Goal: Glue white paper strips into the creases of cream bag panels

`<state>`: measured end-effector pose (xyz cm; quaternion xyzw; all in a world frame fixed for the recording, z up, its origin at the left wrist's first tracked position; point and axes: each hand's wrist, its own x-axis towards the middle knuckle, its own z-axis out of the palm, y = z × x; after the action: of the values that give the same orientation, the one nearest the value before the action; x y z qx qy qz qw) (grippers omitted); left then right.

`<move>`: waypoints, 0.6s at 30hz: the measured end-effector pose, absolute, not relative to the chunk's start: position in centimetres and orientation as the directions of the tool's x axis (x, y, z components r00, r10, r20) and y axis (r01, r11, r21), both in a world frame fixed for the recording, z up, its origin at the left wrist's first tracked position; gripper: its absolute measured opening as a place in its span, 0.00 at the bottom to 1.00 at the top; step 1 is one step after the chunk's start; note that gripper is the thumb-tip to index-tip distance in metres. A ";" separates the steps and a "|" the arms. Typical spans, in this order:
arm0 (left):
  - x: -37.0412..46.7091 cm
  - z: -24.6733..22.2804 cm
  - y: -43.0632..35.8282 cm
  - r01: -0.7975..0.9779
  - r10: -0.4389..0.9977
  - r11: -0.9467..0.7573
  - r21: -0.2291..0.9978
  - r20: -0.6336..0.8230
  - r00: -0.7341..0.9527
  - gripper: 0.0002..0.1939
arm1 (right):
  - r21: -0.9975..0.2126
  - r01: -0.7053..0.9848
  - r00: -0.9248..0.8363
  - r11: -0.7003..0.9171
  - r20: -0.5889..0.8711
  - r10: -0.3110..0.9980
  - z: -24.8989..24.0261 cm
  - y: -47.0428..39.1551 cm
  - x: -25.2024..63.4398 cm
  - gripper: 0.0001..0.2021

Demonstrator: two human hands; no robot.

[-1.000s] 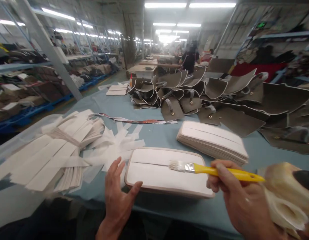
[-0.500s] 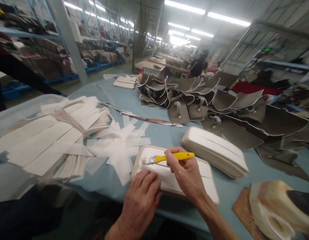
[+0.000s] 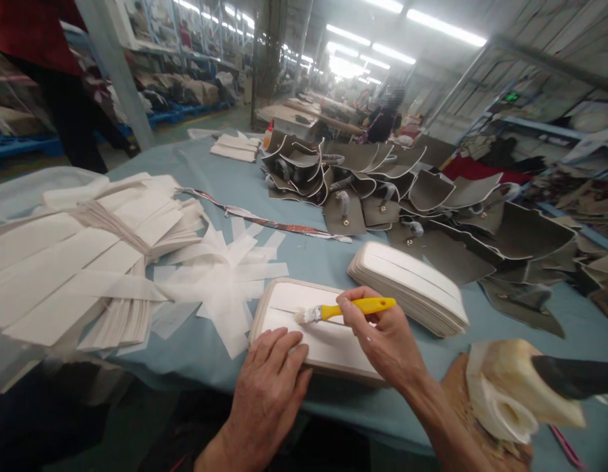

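Note:
My right hand (image 3: 385,337) grips a paintbrush (image 3: 355,307) by its yellow handle. The pale bristles touch the white top of a stack of rounded rectangular panels (image 3: 328,347), near a dark slit in the top piece. Fingers together and stretched out, my left hand (image 3: 269,380) lies flat on the near left edge of that stack. Behind and to the right stands a second stack of similar white panels (image 3: 406,275). Thin white strips (image 3: 229,282) lie fanned out just left of the stack in front of me.
Bundled cream strips (image 3: 82,255) spread over the left of the blue-covered table (image 3: 195,157). Brown bag pieces (image 3: 345,213) with handles line the back right. A cut-open plastic container (image 3: 510,387) sits at the near right. A person (image 3: 62,85) stands at the far left.
The brush has moved right along the white top, from its left end towards the middle. My left hand stays on the stack. The person at the left has come further into view.

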<state>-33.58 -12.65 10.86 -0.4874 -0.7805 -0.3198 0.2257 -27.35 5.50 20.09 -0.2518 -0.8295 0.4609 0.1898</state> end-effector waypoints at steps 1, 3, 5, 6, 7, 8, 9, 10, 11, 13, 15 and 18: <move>-33.6 10.9 -12.6 0.908 0.618 0.321 0.270 0.667 -0.417 0.10 | -0.855 0.260 -0.792 0.450 0.078 0.605 20.4 6.0 -26.7 0.17; -33.8 10.9 -12.6 0.916 0.623 0.315 0.248 0.674 -0.397 0.09 | -0.843 0.289 -0.773 0.453 0.074 0.630 20.9 7.1 -25.3 0.17; -34.0 10.8 -12.6 0.926 0.632 0.296 0.233 0.680 -0.373 0.09 | -0.830 0.315 -0.752 0.461 0.078 0.655 21.4 8.2 -24.0 0.16; -34.1 10.7 -12.6 0.932 0.637 0.282 0.229 0.681 -0.361 0.09 | -0.822 0.325 -0.743 0.467 0.083 0.664 21.5 8.7 -23.3 0.16; -34.2 10.6 -12.6 0.937 0.644 0.265 0.226 0.682 -0.347 0.10 | -0.815 0.334 -0.735 0.473 0.088 0.672 21.7 9.2 -22.6 0.15; -34.3 10.5 -12.6 0.942 0.650 0.249 0.224 0.683 -0.334 0.10 | -0.810 0.342 -0.727 0.476 0.093 0.681 21.8 9.8 -21.8 0.15; -34.4 10.4 -12.6 0.946 0.655 0.236 0.222 0.683 -0.324 0.11 | -0.807 0.349 -0.718 0.477 0.096 0.689 21.8 10.3 -21.1 0.14; -34.5 10.3 -12.6 0.950 0.664 0.223 0.219 0.679 -0.313 0.12 | -0.805 0.357 -0.707 0.475 0.099 0.700 21.8 10.9 -20.4 0.14; -34.6 10.3 -12.6 0.953 0.673 0.215 0.215 0.675 -0.304 0.13 | -0.804 0.365 -0.696 0.470 0.100 0.711 21.7 11.5 -19.6 0.14; -34.8 10.1 -12.6 0.957 0.686 0.204 0.207 0.667 -0.290 0.14 | -0.801 0.382 -0.674 0.462 0.100 0.732 21.5 12.6 -18.1 0.14; -34.9 10.0 -12.6 0.959 0.689 0.201 0.199 0.667 -0.283 0.15 | -0.791 0.401 -0.659 0.462 0.101 0.746 21.3 13.6 -16.8 0.14; -35.0 9.6 -12.6 0.957 0.683 0.203 0.209 0.670 -0.291 0.15 | -0.775 0.427 -0.640 0.466 0.105 0.761 21.3 14.6 -15.1 0.14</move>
<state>-35.00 -12.64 9.63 -0.5519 -0.7428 -0.3064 0.2230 -15.14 14.63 21.33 -0.3596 -0.8261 0.3709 0.2253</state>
